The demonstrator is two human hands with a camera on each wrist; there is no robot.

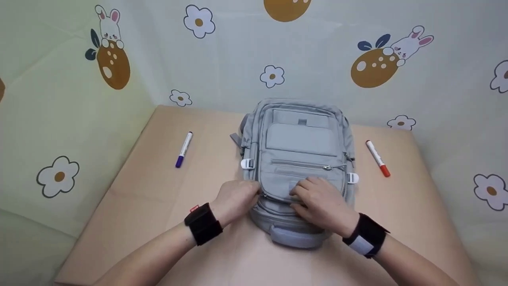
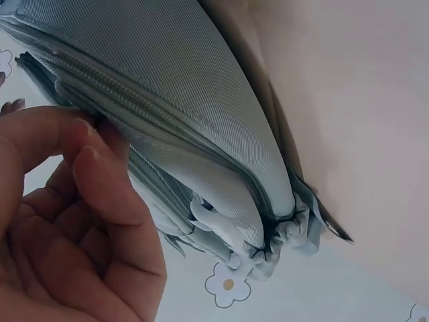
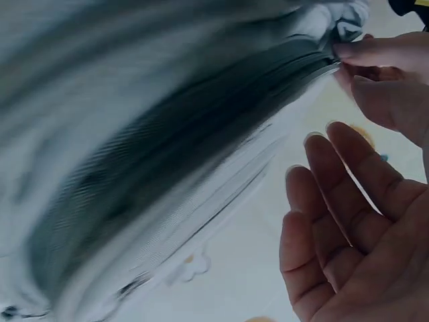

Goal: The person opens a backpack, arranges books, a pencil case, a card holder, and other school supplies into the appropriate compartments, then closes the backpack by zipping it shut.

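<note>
So both hands were down on the near end of a grey backpack [image 1: 301, 159] lying flat on the table [image 1: 158, 190], front pockets up, carry handle closest to the person. Left hand [image 1: 237, 196] sat at the bag's left edge with the fingers curled in; in the left wrist view the thumb and forefinger were pinching right at the zipper seam [image 2: 154, 107], though the puller itself was too hidden to make out. Right hand [image 1: 319, 200] lay on top of the lower front pocket, fingers fairly straight and just pressing the fabric, not gripping anything. The right wrist view was blurry, mostly bag fabric.

Out past the left hand, well apart from the bag, lay a purple-capped marker [image 1: 184, 149]. Off beyond the right hand lay a red-capped marker [image 1: 378, 158], nearer the bag's side.
</note>
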